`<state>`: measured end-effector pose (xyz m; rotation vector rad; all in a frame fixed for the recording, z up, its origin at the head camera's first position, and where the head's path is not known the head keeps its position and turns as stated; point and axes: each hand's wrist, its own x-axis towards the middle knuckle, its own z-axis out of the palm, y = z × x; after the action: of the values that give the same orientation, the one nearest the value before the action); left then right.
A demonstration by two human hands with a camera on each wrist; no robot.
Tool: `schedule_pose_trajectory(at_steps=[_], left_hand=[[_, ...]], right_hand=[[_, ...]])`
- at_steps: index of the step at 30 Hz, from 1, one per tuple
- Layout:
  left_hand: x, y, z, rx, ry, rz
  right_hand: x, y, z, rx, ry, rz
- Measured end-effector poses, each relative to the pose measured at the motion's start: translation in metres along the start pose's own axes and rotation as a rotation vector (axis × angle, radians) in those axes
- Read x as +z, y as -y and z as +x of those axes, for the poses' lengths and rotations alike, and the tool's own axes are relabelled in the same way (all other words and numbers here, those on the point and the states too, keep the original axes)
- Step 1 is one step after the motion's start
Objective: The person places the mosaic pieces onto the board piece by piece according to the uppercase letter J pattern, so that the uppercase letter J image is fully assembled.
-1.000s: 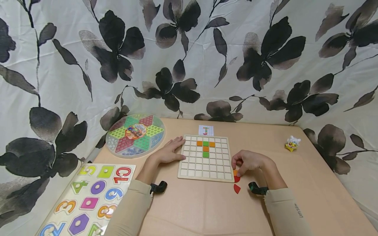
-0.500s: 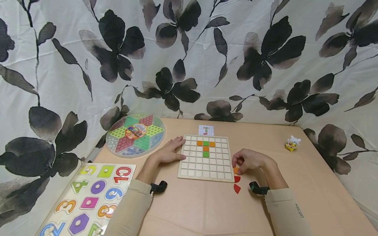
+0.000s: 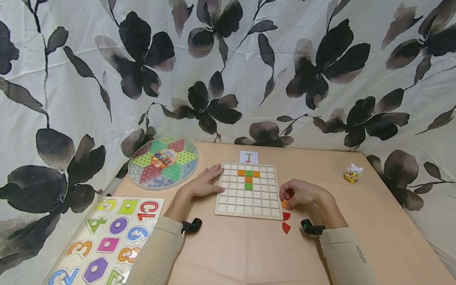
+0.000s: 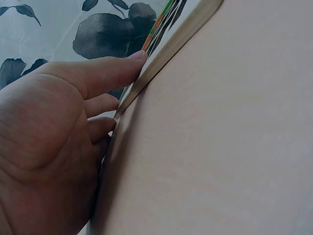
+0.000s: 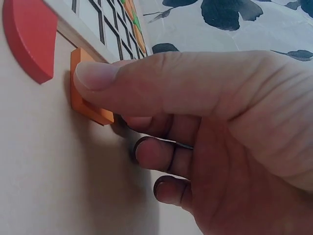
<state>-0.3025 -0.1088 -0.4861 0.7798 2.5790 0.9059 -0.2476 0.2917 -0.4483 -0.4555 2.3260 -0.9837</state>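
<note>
A wooden grid board (image 3: 231,208) lies mid-table, with several orange and green square tiles (image 3: 248,179) in its upper cells. My left hand (image 3: 204,183) rests at the board's left edge, thumb on the rim in the left wrist view and fingers extended. By the right edge, my right hand (image 3: 303,194) pinches an orange square tile (image 5: 93,110) between thumb and forefinger, low over the table; the thumb covers part of it. Two red quarter-round pieces (image 3: 286,227) lie just nearer to me, one of them also showing as a red piece (image 5: 32,39) in the right wrist view.
Behind the board lies a small pattern card (image 3: 248,157). A round star-patterned game board (image 3: 164,164) is at the back left, and a number puzzle board (image 3: 107,237) at the front left. A small toy figure (image 3: 352,173) stands back right. Floral fabric (image 3: 228,71) hangs behind.
My right hand has shifted up very slightly, and the orange tile with it, showing more of the red piece below. My left hand stays put.
</note>
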Motion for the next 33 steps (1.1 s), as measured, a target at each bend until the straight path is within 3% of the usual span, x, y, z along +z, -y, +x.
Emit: schedule_pose_trajectory(at_steps=[14,33], left_hand=[[-0.0002,0.0007,0.0003,-0.004,0.0,0.001],[0.0014,0.001,0.0,-0.016,-0.004,0.0]], right_hand=[[-0.0012,0.0021,-0.0016,0.007,-0.012,-0.011],[-0.0036,0.0021,-0.0026,-0.043,0.001,0.012]])
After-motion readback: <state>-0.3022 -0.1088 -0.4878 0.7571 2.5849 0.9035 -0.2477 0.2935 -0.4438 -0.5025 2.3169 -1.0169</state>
